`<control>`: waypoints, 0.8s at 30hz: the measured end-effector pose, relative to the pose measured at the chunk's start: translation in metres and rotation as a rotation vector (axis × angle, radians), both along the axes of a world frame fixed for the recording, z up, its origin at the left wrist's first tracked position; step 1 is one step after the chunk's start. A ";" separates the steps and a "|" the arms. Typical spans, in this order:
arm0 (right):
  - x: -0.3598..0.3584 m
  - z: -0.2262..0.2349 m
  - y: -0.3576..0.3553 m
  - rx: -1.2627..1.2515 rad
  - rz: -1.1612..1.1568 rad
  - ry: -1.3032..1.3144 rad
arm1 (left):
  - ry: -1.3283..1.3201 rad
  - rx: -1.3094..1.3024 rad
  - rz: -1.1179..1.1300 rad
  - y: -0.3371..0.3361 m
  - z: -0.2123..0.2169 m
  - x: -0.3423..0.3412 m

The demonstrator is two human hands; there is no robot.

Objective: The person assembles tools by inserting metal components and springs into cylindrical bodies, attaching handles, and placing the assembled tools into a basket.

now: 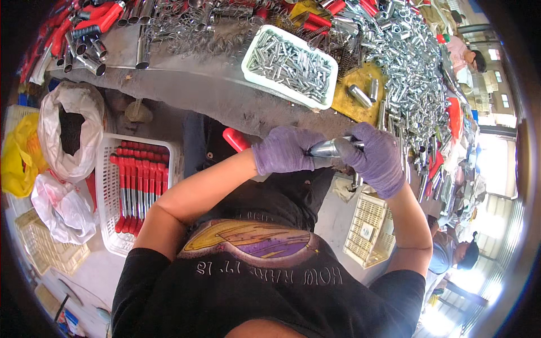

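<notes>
In front of my body, both gloved hands meet on a shiny metal tube. My left hand, in a purple knit glove, is closed around it. A red grip sticks out behind the left wrist, roughly in line with the tube; the glove hides whether they join. My right hand, gloved alike, is closed at the tube's other end, with thumb and fingers pressed on it. Whether a small part sits between those fingers cannot be seen. Just beyond the hands is a white tray of small metal pins.
Across the bench lie loose springs, a heap of metal fittings and red-handled tubes. Two short cylinders rest on a yellow plate. At left stand a white crate of red-handled tools and sacks. Other people are at right.
</notes>
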State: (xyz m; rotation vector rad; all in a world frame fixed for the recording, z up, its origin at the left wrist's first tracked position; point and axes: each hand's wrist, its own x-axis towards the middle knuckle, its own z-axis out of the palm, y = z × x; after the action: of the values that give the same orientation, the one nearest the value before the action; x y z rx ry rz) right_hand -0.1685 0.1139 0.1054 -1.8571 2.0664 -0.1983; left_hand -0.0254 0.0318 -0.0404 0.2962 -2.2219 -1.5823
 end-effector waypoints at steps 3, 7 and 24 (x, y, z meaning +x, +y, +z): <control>0.007 -0.001 0.001 -0.120 0.001 0.119 | 0.054 -0.059 0.027 0.002 -0.004 0.000; 0.003 0.005 0.002 -0.170 0.120 0.073 | 0.033 0.070 0.048 0.005 0.005 0.008; 0.085 -0.197 0.116 0.178 -0.309 -0.396 | -0.145 2.121 0.547 0.115 -0.205 0.042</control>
State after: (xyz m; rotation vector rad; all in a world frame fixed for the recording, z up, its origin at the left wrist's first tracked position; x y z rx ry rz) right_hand -0.0836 0.2296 -0.0914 -1.2689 1.9999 -0.4094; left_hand 0.0169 0.1470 -0.2450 1.2799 0.4077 -2.6664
